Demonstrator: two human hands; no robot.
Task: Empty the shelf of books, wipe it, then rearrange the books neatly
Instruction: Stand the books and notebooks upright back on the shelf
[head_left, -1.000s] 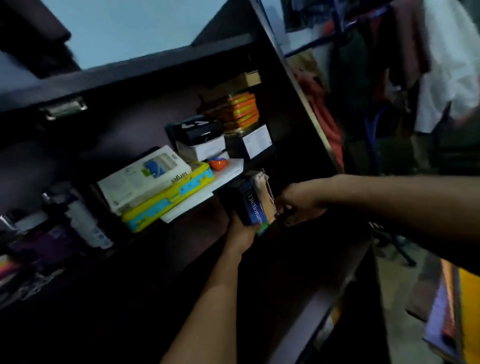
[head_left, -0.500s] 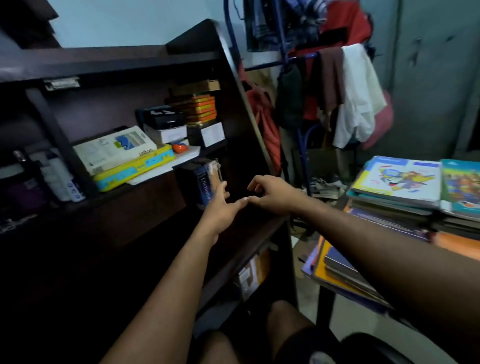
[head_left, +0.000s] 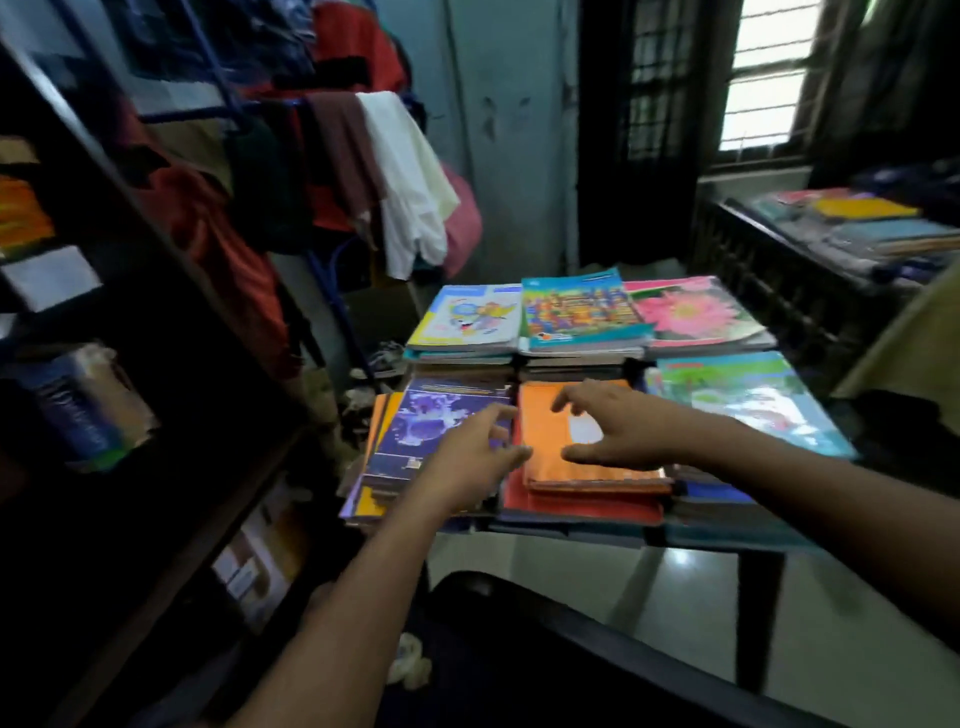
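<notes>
Several stacks of colourful books cover a small table (head_left: 571, 532) in front of me. My left hand (head_left: 467, 457) hovers with spread fingers over a purple-covered book (head_left: 415, 436) on the near left stack. My right hand (head_left: 613, 421) reaches over an orange book (head_left: 550, 457) topping the near middle stack, fingers relaxed and holding nothing. The dark wooden shelf (head_left: 171, 332) stands at the left, and a blue dictionary (head_left: 78, 410) stands upright on it.
Clothes hang on a blue rack (head_left: 332, 171) behind the table. A dark chair's arm (head_left: 597, 639) curves below my arms. Another table (head_left: 810, 249) with more books stands under the window at the right. Pale tiled floor (head_left: 675, 597) shows under the table.
I have turned from the shelf to the book table on the right. Both hands left the dictionary, which stays on the shelf, and now reach over the stacked books.
</notes>
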